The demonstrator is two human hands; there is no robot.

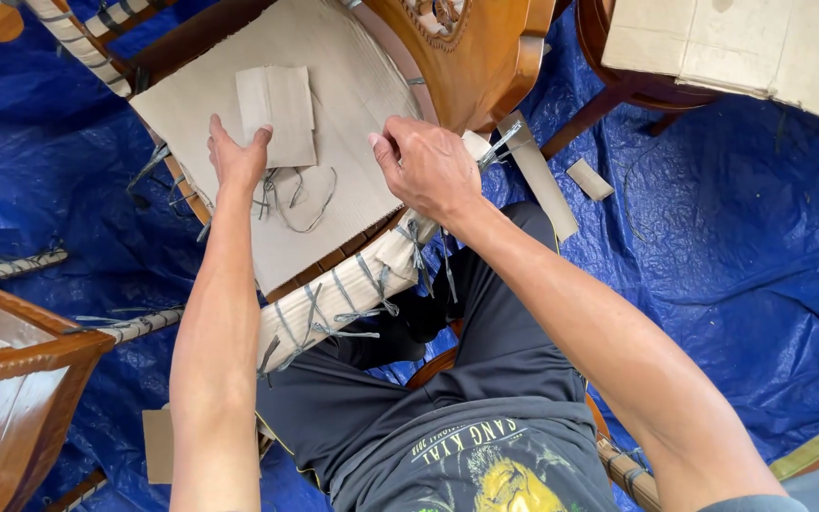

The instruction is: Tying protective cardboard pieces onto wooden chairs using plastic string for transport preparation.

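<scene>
- Landmark: the large cardboard sheet [334, 114] laid over the seat of a wooden chair [471, 57] that lies tipped toward the person.
- Left hand [235, 156]: flat on the sheet's near-left part, fingers together and pressed down, fingertips on the lower edge of a small folded cardboard piece [279, 114] that lies on the sheet's middle. It pins; it grips nothing.
- Right hand [428, 166]: at the sheet's right edge, fingers curled shut in a pinch. It appears to hold the sheet's edge or a strand there; which of the two cannot be told.
- A loose loop of grey twine [296, 199] lies on the sheet, just right of the left hand, between the two hands.
- A chair rail wrapped in paper and tied with grey twine [338, 303] runs just below the sheet's near edge, across the person's lap.
- Judgement on method: the left palm should bear down firmly so the small piece cannot slide, while the right draws the edge snug against the frame; a slack edge would likely let the padding shift.
- Loose cardboard strips [561, 185] lie beyond the sheet's right side on the blue tarpaulin [713, 256].
</scene>
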